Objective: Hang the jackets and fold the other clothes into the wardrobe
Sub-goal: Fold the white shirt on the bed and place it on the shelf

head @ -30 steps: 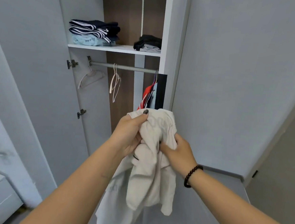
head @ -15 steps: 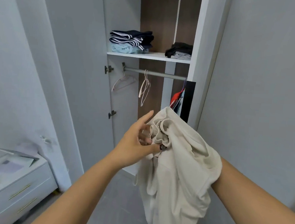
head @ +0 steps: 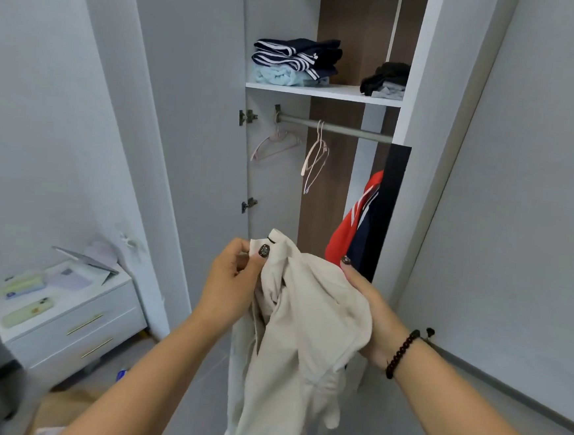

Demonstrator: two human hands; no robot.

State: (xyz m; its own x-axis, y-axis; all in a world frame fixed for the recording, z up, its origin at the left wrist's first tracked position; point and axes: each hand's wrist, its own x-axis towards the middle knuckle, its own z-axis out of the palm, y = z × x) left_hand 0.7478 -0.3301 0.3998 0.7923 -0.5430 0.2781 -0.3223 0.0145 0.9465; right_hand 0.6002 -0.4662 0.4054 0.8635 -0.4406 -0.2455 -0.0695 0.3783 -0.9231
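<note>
In front of the open wardrobe (head: 422, 90), your left hand (head: 236, 278) pinches the top edge of the cream garment (head: 307, 339) between thumb and curled fingers, right at what looks like the collar. Your right hand (head: 370, 313) grips the bunched cloth from the other side, fingers wrapped under it and thumb over the top. The garment hangs between the two hands, clear of the wardrobe and drooping towards the floor.

Half a second ago your left hand was open-fingered, feeling into the folds, and your right hand was buried under the cloth. Now the left has found an edge and closed on it, and the right has come out to the side where you can see it. The view has also swung left since a second ago, so the nightstand (head: 75, 317) and the things on its top show at the lower left.

That suggests you are sorting out which way up the garment goes, probably finding the neck opening. I cannot tell yet whether it is a jacket or something to fold.

Further out, the rail (head: 340, 129) under the shelf (head: 323, 91) carries two bare hangers (head: 314, 154) towards its left end, and a red and navy jacket (head: 357, 223) already hangs at its right end. Two folded stacks (head: 298, 62) sit on the shelf, one at each end. If this one is a jacket, a free hanger is waiting; if not, the shelf has room in the middle.
</note>
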